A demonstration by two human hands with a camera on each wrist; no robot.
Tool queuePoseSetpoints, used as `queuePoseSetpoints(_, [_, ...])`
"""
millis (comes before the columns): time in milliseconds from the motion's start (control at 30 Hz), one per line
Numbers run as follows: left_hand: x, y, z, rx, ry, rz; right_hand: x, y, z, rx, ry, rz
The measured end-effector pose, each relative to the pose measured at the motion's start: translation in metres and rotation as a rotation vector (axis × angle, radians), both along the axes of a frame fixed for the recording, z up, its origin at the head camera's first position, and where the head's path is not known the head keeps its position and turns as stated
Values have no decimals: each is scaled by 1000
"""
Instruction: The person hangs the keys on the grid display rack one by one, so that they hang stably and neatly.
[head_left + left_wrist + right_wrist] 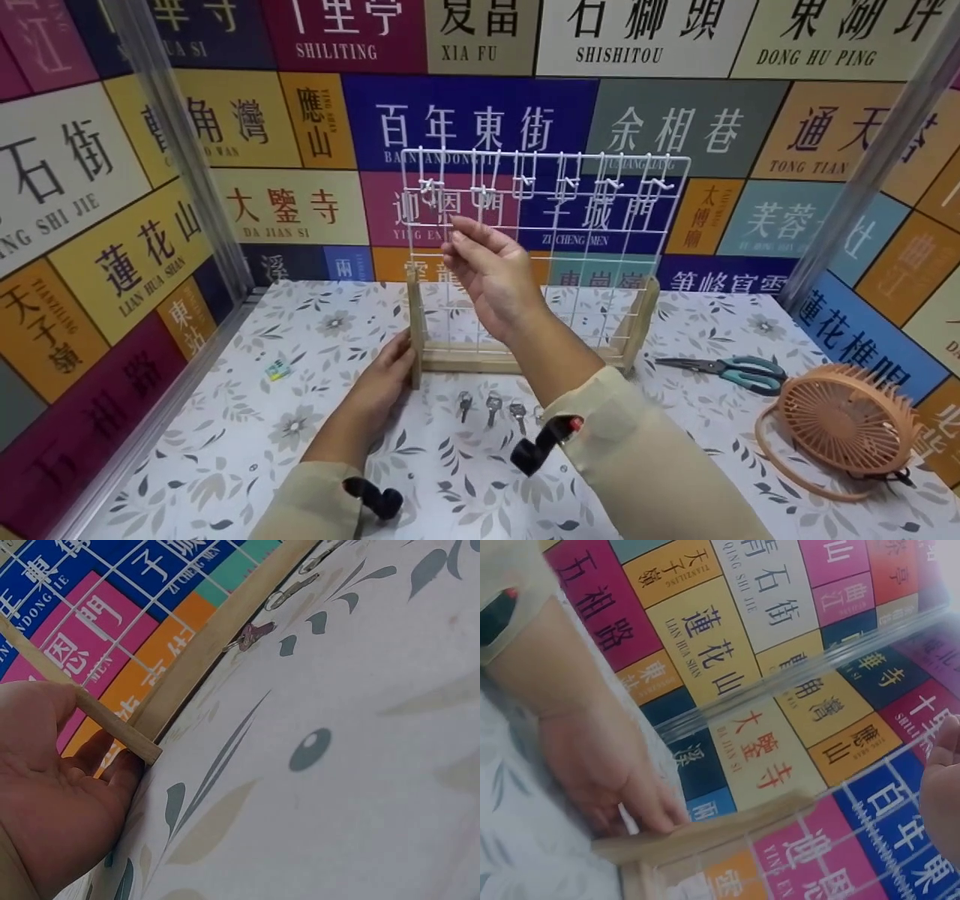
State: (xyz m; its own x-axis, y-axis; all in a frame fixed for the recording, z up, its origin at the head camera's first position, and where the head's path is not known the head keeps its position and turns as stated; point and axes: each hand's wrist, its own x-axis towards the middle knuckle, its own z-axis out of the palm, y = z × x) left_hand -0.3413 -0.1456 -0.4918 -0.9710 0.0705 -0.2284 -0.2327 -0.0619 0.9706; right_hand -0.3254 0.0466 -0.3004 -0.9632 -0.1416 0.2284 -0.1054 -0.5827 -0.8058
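The thumb and bent fingers of the right hand (496, 281) met at their tips; whether they pinched a small object could not be determined. These fingertips stood in front of the upright white wire grid (637, 157), toward its left side; contact with the wire could not be confirmed. The governing relation for a move at the grid was judged to be fingertip to hook: in the head view, the leftmost white wire hook (429, 190) lay up and left of the fingertips, and the second white wire hook (484, 196) lay up and right. The long shank of each hook ran roughly vertically from the top wire. The right hand was the nearer hand to both. The left hand (391, 361) gripped the lower left post of the pale wooden stand (465, 363), its fingers curled about the wood, apparently as a brace. In front of the stand's base, on the white, leaf-printed table covering (225, 450), lay a row of small silver metal keys (493, 407), their long axes pointing roughly toward the person; the right sleeve partly covered the rightmost visible key. The left hand was nearer to this row.
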Motion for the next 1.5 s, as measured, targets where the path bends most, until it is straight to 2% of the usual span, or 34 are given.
queuePoseSetpoints(233, [-3, 2, -3, 18, 33, -5, 18, 50, -54, 101, 25, -35])
queuePoseSetpoints(467, [-3, 0, -5, 23, 41, -1, 25, 107, -91, 243, -11, -93])
queuePoseSetpoints(667, [-2, -2, -5, 33, 35, 5, 24, 145, -112, 332, -44, -101])
queuePoseSetpoints(900, [1, -2, 1, -13, -15, 11, 19, 168, -129, 350, -86, -137])
queuePoseSetpoints(1033, [0, -1, 0, -28, -7, 12, 13, 176, -141, 418, -105, -111])
queuePoseSetpoints(1133, [-1, -1, -1, -21, 31, -8, 7, 184, -152, 474, -126, -86])
queuePoseSetpoints(1233, [-2, 0, -2, -29, 42, -17, 0, 192, -164, 500, -155, -69])
queuePoseSetpoints(1500, [-1, -2, -2, -65, 17, 3, -8, 207, -188, 557, -237, -3])
